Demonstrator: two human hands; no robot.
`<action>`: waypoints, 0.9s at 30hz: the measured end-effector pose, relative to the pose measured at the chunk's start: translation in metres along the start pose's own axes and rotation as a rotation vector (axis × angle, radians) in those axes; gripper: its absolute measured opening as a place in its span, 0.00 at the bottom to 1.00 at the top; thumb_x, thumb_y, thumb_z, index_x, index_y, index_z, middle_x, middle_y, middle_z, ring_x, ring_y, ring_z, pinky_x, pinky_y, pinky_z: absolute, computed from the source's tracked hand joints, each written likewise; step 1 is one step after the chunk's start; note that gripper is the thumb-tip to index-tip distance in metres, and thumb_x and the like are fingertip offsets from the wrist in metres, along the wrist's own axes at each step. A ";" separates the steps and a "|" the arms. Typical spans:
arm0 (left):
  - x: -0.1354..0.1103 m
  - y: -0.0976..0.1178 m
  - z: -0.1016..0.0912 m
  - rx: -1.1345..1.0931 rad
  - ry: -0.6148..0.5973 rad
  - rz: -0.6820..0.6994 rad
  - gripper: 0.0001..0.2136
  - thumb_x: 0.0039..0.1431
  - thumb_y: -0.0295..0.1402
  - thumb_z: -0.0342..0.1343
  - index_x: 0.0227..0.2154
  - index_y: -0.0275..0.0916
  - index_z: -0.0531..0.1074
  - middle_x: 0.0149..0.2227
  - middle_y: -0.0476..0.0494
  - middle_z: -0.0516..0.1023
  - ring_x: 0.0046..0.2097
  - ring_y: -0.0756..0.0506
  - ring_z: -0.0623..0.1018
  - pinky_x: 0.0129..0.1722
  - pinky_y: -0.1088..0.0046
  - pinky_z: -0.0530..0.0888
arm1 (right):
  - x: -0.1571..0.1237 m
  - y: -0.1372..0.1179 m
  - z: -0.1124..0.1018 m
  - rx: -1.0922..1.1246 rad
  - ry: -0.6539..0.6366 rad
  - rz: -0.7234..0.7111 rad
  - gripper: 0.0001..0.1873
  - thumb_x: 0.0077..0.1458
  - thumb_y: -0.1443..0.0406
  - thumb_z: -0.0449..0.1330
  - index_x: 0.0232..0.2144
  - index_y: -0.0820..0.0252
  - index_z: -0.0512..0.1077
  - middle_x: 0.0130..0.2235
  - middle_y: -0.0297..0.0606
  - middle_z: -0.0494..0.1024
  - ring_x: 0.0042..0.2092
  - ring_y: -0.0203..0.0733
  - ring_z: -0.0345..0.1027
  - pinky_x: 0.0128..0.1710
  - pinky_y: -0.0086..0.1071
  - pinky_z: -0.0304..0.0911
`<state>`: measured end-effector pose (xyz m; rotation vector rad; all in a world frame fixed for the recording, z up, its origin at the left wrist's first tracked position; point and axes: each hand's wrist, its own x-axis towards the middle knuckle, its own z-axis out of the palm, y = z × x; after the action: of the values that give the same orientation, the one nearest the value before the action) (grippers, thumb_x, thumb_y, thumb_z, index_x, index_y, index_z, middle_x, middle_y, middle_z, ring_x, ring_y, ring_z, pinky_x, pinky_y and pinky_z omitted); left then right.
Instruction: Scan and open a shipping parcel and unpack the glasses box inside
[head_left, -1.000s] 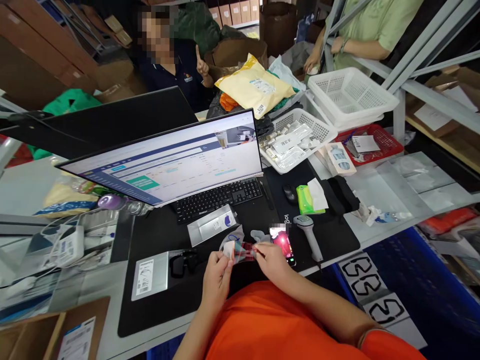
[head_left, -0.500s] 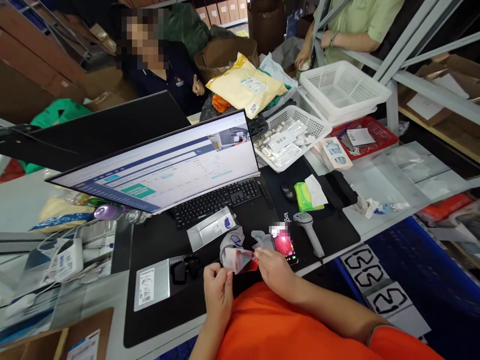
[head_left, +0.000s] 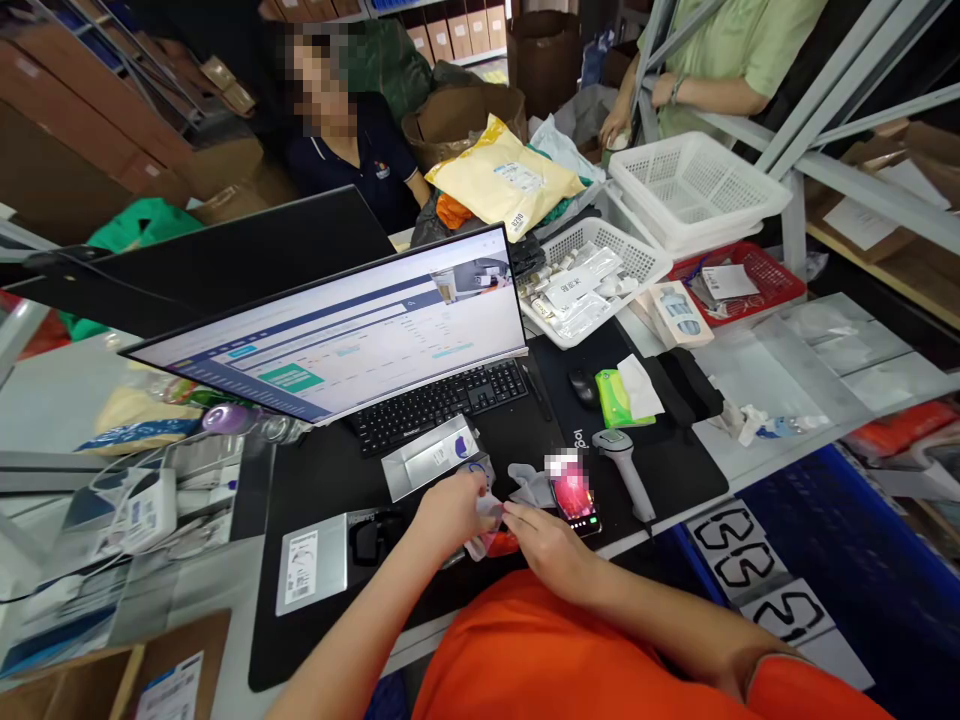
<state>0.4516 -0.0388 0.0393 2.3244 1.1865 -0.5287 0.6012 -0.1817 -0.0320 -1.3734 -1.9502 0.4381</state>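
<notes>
My left hand (head_left: 452, 512) is closed on a thin, translucent plastic bag (head_left: 486, 517) over the front of the black desk mat. My right hand (head_left: 546, 543) pinches the same bag from the other side, its fingertips close to those of the left. Something red (head_left: 502, 543) shows at the lower part of the bag; its kind is unclear. Behind my left hand lies a silver box (head_left: 427, 457) with a blue-purple mark. A lit phone (head_left: 574, 492) and a crumpled translucent piece (head_left: 529, 486) rest just beyond my right hand. Dark glasses (head_left: 373, 537) lie beside a silver labelled box (head_left: 311, 564).
A monitor (head_left: 337, 330) and keyboard (head_left: 442, 405) stand behind. To the right are a barcode scanner (head_left: 624, 470), mouse (head_left: 583, 388) and tissue pack (head_left: 626, 392). White baskets (head_left: 697, 185) and a red basket (head_left: 780, 272) stand farther back. Two people are across the desk.
My left hand has moved up and right from beside the bag onto it. My right hand stays at the bag. The view has shifted slightly, and the seated person's raised hand is out of sight.
</notes>
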 end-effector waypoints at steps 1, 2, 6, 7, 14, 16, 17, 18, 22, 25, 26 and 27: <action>0.006 0.006 -0.004 0.038 -0.053 0.012 0.11 0.46 0.32 0.65 0.35 0.38 0.74 0.36 0.38 0.79 0.39 0.35 0.80 0.38 0.62 0.73 | -0.001 0.000 0.000 0.003 -0.014 0.008 0.27 0.64 0.75 0.46 0.63 0.62 0.64 0.56 0.49 0.77 0.57 0.47 0.73 0.56 0.40 0.73; 0.011 0.011 -0.006 0.050 -0.076 0.032 0.09 0.46 0.27 0.64 0.33 0.37 0.75 0.34 0.37 0.79 0.39 0.34 0.80 0.38 0.62 0.73 | -0.002 0.001 0.001 0.004 -0.031 0.013 0.28 0.63 0.76 0.45 0.63 0.64 0.64 0.56 0.51 0.76 0.58 0.47 0.72 0.56 0.40 0.72; 0.021 0.019 -0.006 -0.011 -0.089 0.176 0.08 0.52 0.20 0.54 0.25 0.37 0.75 0.33 0.38 0.80 0.39 0.39 0.80 0.39 0.66 0.72 | -0.004 0.005 0.003 0.011 -0.083 0.037 0.28 0.61 0.78 0.46 0.61 0.67 0.67 0.57 0.54 0.76 0.58 0.51 0.72 0.55 0.42 0.72; 0.022 0.019 -0.005 -0.050 -0.100 0.224 0.09 0.52 0.20 0.53 0.25 0.38 0.75 0.32 0.41 0.80 0.38 0.42 0.80 0.38 0.69 0.71 | -0.004 0.005 0.003 0.015 -0.084 0.062 0.27 0.62 0.77 0.47 0.60 0.66 0.68 0.57 0.53 0.76 0.56 0.51 0.73 0.54 0.42 0.73; 0.025 0.016 -0.009 -0.317 -0.085 0.364 0.09 0.53 0.22 0.54 0.24 0.39 0.76 0.26 0.51 0.75 0.31 0.50 0.75 0.33 0.77 0.67 | 0.008 0.012 -0.003 0.121 -0.081 0.323 0.19 0.63 0.73 0.53 0.51 0.60 0.77 0.64 0.51 0.69 0.61 0.57 0.67 0.57 0.50 0.70; 0.016 0.011 -0.005 -0.388 0.052 0.319 0.09 0.58 0.27 0.52 0.29 0.40 0.78 0.31 0.47 0.76 0.35 0.48 0.75 0.37 0.74 0.68 | 0.009 0.020 -0.005 0.199 -0.066 0.395 0.16 0.61 0.72 0.55 0.45 0.59 0.79 0.61 0.50 0.71 0.60 0.55 0.69 0.58 0.49 0.69; 0.008 0.007 0.000 -0.440 0.160 0.258 0.09 0.61 0.30 0.51 0.32 0.40 0.78 0.32 0.46 0.75 0.36 0.48 0.74 0.37 0.73 0.69 | 0.008 0.024 -0.005 0.221 -0.052 0.424 0.15 0.61 0.72 0.55 0.43 0.58 0.80 0.60 0.50 0.72 0.59 0.54 0.70 0.58 0.48 0.69; -0.002 0.003 0.008 -0.500 0.281 0.178 0.10 0.62 0.33 0.51 0.34 0.40 0.77 0.33 0.46 0.75 0.35 0.47 0.73 0.36 0.73 0.68 | 0.007 0.028 -0.005 0.231 -0.039 0.444 0.14 0.60 0.71 0.56 0.42 0.59 0.81 0.59 0.50 0.73 0.59 0.53 0.70 0.58 0.48 0.68; -0.043 -0.006 0.059 -0.616 0.456 -0.158 0.14 0.58 0.45 0.57 0.26 0.39 0.72 0.27 0.49 0.69 0.28 0.48 0.70 0.30 0.73 0.65 | 0.001 0.034 0.002 0.231 -0.026 0.464 0.14 0.57 0.72 0.58 0.41 0.59 0.81 0.56 0.51 0.76 0.56 0.51 0.72 0.57 0.47 0.69; -0.054 0.001 0.088 -0.538 0.260 -0.209 0.14 0.53 0.46 0.63 0.29 0.40 0.75 0.29 0.48 0.75 0.31 0.46 0.73 0.30 0.73 0.62 | -0.001 0.028 0.009 0.230 -0.031 0.474 0.14 0.58 0.71 0.57 0.41 0.59 0.81 0.56 0.51 0.76 0.56 0.50 0.73 0.57 0.46 0.69; -0.054 0.005 0.093 -0.516 0.224 -0.221 0.14 0.53 0.46 0.63 0.30 0.40 0.76 0.30 0.47 0.77 0.32 0.45 0.75 0.31 0.72 0.61 | -0.001 0.025 0.011 0.226 -0.035 0.476 0.13 0.58 0.70 0.57 0.40 0.59 0.81 0.56 0.51 0.76 0.56 0.50 0.72 0.57 0.46 0.69; -0.051 0.008 0.096 -0.510 0.212 -0.238 0.14 0.53 0.46 0.63 0.30 0.40 0.77 0.31 0.46 0.78 0.33 0.44 0.76 0.31 0.72 0.60 | 0.000 0.023 0.013 0.221 -0.042 0.478 0.12 0.59 0.69 0.57 0.39 0.59 0.81 0.56 0.51 0.76 0.57 0.50 0.72 0.57 0.46 0.68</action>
<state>0.4179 -0.1304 -0.0100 1.8453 1.5024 -0.0376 0.6076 -0.1718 -0.0553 -1.6858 -1.5361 0.8831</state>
